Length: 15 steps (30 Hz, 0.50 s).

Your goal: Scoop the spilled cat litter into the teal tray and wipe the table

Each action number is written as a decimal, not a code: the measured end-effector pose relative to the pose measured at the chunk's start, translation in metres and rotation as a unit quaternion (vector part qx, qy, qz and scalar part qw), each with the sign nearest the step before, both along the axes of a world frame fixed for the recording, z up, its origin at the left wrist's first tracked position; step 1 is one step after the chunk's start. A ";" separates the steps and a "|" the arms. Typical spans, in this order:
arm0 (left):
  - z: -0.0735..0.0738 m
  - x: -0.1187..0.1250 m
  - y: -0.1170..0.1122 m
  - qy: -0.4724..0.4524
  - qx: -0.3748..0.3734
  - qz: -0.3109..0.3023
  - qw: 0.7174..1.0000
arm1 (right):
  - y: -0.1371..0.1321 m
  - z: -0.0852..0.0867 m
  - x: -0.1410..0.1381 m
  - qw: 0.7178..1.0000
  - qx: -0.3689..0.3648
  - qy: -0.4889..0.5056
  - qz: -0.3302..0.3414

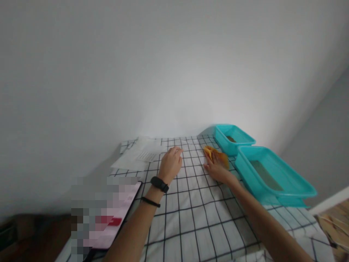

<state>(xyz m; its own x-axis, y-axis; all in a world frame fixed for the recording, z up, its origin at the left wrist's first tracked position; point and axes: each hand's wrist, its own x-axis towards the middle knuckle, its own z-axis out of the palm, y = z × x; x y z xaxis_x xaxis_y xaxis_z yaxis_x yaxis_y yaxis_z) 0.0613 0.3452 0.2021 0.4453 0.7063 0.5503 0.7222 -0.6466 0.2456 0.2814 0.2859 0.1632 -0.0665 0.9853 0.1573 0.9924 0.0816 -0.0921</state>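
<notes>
My right hand presses down on a bunched orange-yellow cloth, which lies on the checked tablecloth close to two turquoise trays. Thumb and fingers rest over the cloth, and part of it sticks out around them. To the left, my left hand hovers at or just above the tablecloth with loosely bent fingers, and nothing shows in it. Its wrist carries a black watch and a thin black band. Beside this hand lie white papers, one with printed lines.
On the right stand the larger turquoise tray and a smaller turquoise tray with something dark inside. A tablet-like screen, partly pixelated, occupies the left front edge. A white wall rises behind the table.
</notes>
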 end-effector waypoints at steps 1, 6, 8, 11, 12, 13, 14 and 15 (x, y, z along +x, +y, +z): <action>-0.002 -0.001 0.001 0.010 -0.007 0.008 1.000 | -0.008 -0.003 0.007 1.000 -0.001 0.000 -0.018; -0.014 -0.006 0.008 0.041 -0.049 0.043 0.997 | -0.090 -0.036 -0.002 1.000 0.023 0.007 -0.018; -0.018 -0.008 0.010 0.052 -0.062 0.049 0.996 | -0.123 -0.048 -0.010 0.998 0.055 0.020 0.021; -0.021 -0.008 0.010 0.067 -0.075 0.056 0.993 | -0.139 -0.050 -0.006 0.994 0.045 0.045 0.084; -0.022 -0.008 0.009 0.071 -0.078 0.060 0.993 | -0.132 -0.046 0.000 0.995 0.027 0.053 0.086; -0.022 -0.008 0.009 0.074 -0.079 0.063 0.992 | -0.119 -0.040 0.006 0.995 0.007 0.059 0.077; -0.022 -0.007 0.009 0.076 -0.080 0.067 0.992 | -0.102 -0.033 0.012 0.996 -0.012 0.061 0.057; -0.022 -0.007 0.008 0.078 -0.081 0.070 0.991 | -0.081 -0.026 0.016 0.997 -0.040 0.052 0.037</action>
<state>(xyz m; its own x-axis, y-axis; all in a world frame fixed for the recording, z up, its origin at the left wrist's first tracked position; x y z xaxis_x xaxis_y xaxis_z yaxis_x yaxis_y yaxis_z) 0.0543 0.3532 0.1802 0.4064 0.8412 0.3565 0.8398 -0.4977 0.2170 0.2975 0.2045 0.1369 -0.1271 0.9880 0.0880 0.9684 0.1427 -0.2043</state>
